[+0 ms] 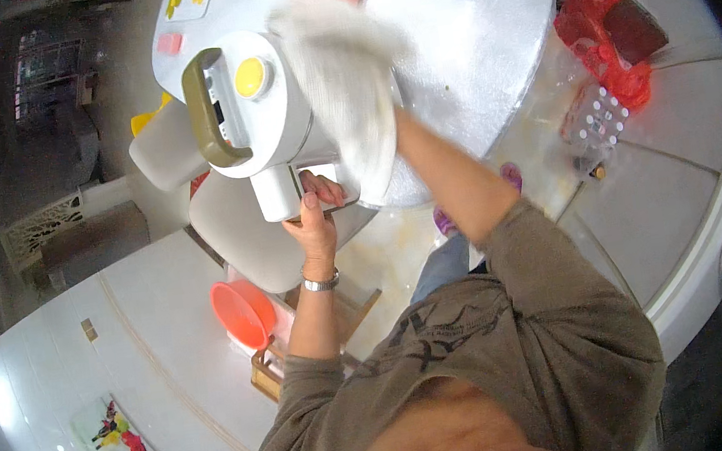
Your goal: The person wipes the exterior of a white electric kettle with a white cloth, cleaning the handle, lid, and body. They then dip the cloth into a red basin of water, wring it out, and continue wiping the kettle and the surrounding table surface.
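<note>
Your left hand (313, 218) touches the white appliance (281, 127) by the counter (483, 48)'s near-left edge, grip unclear; blurred cloth (351, 105) hides your right hand, can't tell grip.

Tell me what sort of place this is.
Probably a home dining area: there's a table with rounded corners, a padded chair beside it, and a colourful picture on the wall.

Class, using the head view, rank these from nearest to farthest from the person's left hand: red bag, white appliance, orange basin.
1. White appliance: touching the left hand.
2. Orange basin: lower left of that hand.
3. Red bag: far right, past the table.
</note>
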A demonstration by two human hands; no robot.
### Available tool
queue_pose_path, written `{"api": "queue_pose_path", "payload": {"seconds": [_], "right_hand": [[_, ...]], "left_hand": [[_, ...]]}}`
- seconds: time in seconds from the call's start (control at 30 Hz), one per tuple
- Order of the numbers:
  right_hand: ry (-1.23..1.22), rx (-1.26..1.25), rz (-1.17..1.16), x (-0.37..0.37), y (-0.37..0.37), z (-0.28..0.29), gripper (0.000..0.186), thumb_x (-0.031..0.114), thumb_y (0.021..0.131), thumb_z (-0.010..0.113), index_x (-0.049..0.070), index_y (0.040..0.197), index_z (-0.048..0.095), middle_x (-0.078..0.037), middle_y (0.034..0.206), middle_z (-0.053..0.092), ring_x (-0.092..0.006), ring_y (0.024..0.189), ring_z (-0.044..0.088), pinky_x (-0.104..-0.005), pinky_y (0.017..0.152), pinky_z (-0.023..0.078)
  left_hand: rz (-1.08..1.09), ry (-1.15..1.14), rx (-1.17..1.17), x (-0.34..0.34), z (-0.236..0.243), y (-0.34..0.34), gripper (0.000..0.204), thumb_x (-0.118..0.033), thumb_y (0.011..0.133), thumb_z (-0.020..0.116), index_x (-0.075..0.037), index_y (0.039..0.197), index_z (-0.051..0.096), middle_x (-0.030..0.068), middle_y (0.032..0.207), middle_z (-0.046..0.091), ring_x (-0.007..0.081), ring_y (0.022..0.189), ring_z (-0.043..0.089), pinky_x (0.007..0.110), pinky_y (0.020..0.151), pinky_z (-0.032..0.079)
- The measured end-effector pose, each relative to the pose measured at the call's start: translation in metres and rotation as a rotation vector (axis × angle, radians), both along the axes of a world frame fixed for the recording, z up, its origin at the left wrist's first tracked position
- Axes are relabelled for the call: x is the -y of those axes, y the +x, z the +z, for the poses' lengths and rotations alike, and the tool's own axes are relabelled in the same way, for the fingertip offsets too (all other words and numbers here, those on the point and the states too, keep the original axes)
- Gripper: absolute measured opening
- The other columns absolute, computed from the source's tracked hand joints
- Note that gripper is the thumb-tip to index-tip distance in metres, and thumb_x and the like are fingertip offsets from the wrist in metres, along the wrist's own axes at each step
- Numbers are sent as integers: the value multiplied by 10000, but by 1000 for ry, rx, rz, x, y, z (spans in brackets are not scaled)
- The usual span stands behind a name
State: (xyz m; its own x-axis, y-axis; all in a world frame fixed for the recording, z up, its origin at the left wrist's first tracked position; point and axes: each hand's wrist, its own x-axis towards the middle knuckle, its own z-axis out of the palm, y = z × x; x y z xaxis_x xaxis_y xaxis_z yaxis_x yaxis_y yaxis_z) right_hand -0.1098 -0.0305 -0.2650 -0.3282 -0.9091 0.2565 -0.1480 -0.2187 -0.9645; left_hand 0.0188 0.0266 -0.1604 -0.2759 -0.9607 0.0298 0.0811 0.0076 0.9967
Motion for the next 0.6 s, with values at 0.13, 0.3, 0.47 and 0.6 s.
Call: {"api": "queue_pose_path", "payload": {"seconds": [0.13,0.3,0.47,0.6], "right_hand": [[76,57,37,37,-47,-33,244,228,878,499,32,1015,545,-115,993,579,-219,860,580,-332,737,495],[134,103,13,40,-66,-50,242,229,877,497,32,1007,548,-118,989,580,-223,856,582,-336,735,496],[173,102,-42,23,-56,-54,240,230,876,494,32,999,550,-120,986,582,-226,853,584,-340,733,497],[167,55,-66,-21,-20,-30,239,231,875,493,32,993,552,-122,984,583,-229,850,585,-343,731,497]], "left_hand": [[24,-50,9,0,2,-13,333,-353,808,618,-78,832,432,39,642,379,175,529,411,347,519,368],[62,3,25,-2,0,-11,384,-418,777,629,-97,813,421,30,637,374,180,528,403,350,532,357],[72,-19,63,3,1,-10,426,-475,764,612,-105,809,405,27,629,361,174,523,391,348,535,351],[114,-22,85,1,3,-17,431,-484,770,596,-95,788,411,27,638,371,173,540,402,346,549,357]]}}
